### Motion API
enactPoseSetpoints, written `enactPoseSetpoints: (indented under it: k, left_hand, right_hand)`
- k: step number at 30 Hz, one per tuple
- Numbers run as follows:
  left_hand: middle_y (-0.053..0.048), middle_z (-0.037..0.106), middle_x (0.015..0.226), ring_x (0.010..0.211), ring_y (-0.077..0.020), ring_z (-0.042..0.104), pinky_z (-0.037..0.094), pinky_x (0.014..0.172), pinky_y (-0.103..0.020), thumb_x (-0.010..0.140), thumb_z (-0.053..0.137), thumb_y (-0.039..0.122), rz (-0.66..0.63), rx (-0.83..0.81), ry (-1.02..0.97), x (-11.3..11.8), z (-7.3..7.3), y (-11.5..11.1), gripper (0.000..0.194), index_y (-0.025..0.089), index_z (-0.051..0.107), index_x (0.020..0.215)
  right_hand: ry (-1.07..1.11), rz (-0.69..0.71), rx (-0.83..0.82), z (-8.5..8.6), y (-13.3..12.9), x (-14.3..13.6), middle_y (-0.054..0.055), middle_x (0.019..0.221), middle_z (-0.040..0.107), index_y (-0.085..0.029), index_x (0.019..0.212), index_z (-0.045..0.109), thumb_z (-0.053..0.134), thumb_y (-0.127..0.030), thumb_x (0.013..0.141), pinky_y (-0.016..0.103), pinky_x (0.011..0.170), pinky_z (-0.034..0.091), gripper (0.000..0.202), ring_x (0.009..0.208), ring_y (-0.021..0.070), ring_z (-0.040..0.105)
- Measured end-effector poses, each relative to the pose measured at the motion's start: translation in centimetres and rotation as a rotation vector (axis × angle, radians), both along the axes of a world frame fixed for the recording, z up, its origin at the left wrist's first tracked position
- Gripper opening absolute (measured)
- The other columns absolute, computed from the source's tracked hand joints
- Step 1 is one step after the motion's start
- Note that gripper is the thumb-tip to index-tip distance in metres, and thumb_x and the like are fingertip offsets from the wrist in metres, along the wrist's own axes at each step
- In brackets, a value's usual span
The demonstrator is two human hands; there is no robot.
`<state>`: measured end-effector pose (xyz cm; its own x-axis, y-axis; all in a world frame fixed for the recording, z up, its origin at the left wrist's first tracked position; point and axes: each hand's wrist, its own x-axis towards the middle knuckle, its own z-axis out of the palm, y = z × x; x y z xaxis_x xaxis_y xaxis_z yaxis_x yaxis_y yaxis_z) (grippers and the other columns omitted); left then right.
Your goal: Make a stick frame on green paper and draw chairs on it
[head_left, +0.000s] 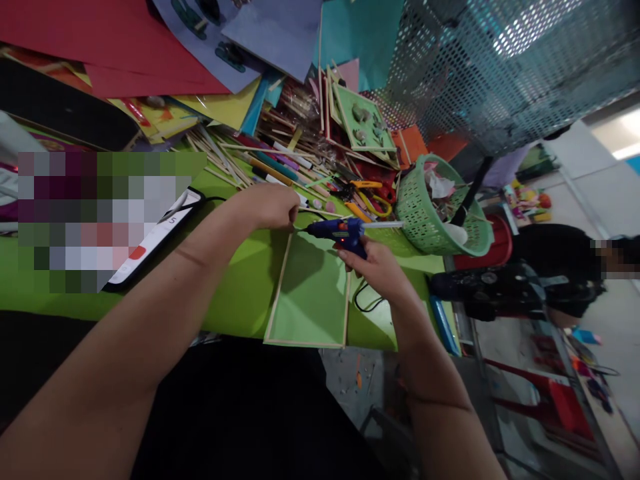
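Right hand [375, 263] fingers clamped on glue gun [327, 230]; left hand [273, 203] fingers beside nozzle [309, 229], can't tell grip; steady nozzle, keep skin clear.

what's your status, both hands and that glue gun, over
Right hand gripping blue glue gun. Left hand near its nozzle, fingertips' hold unclear. Green panel below. Pens cluttered just beyond.

Dim; bright glare upper right.

Seemingly "5" on phone screen [156, 241]
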<state>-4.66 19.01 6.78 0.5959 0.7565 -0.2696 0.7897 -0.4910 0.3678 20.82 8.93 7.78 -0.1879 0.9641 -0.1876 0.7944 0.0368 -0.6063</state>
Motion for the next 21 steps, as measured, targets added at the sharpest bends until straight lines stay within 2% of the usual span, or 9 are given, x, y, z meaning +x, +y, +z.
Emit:
enactPoseSetpoints:
  k: [7, 12, 16, 21]
  left_hand:
    - [-0.012, 0.080, 0.112, 0.101, -0.0279, 0.072, 0.050, 0.084, -0.034, 0.085, 0.067, 0.023, -0.010, 0.003, 0.011, 0.04, -0.01, 0.03, 0.031, 0.019, 0.081, 0.113]
    - [-0.010, 0.081, 0.109, 0.097, -0.0249, 0.071, 0.047, 0.079, -0.032, 0.086, 0.068, 0.019, -0.012, -0.001, 0.011, 0.01, 0.19, -0.11, 0.027, 0.017, 0.080, 0.109]
    - [-0.011, 0.080, 0.111, 0.100, -0.0245, 0.070, 0.046, 0.081, -0.031, 0.086, 0.067, 0.017, -0.001, 0.008, 0.007, -0.01, 0.14, -0.16, 0.027, 0.017, 0.081, 0.109]
    - [-0.010, 0.081, 0.111, 0.098, -0.0237, 0.069, 0.046, 0.081, -0.031, 0.085, 0.067, 0.018, 0.000, 0.011, 0.003, -0.11, 0.10, -0.24, 0.029, 0.020, 0.081, 0.110]
  right_hand:
    - [0.096, -0.016, -0.109, -0.04, 0.16, 0.29, 0.003, 0.072, 0.072, -0.019, 0.099, 0.071, 0.070, -0.055, 0.089, 0.032, 0.065, 0.044, 0.037, 0.067, 0.0190, 0.063]
    - [0.114, -0.010, -0.106, -0.07, 0.18, 0.35, 0.005, 0.076, 0.071, -0.020, 0.077, 0.069, 0.068, -0.058, 0.091, 0.030, 0.061, 0.042, 0.041, 0.062, 0.0147, 0.056]
    - [0.157, -0.048, -0.125, -0.16, 0.09, 0.56, 0.004, 0.074, 0.071, -0.020, 0.079, 0.069, 0.068, -0.059, 0.090, 0.029, 0.056, 0.042, 0.041, 0.057, 0.0139, 0.054]
    - [0.125, -0.033, -0.097, -0.53, 0.19, 0.69, 0.004, 0.075, 0.069, -0.020, 0.075, 0.068, 0.067, -0.060, 0.091, 0.030, 0.058, 0.044, 0.043, 0.059, 0.0141, 0.056]
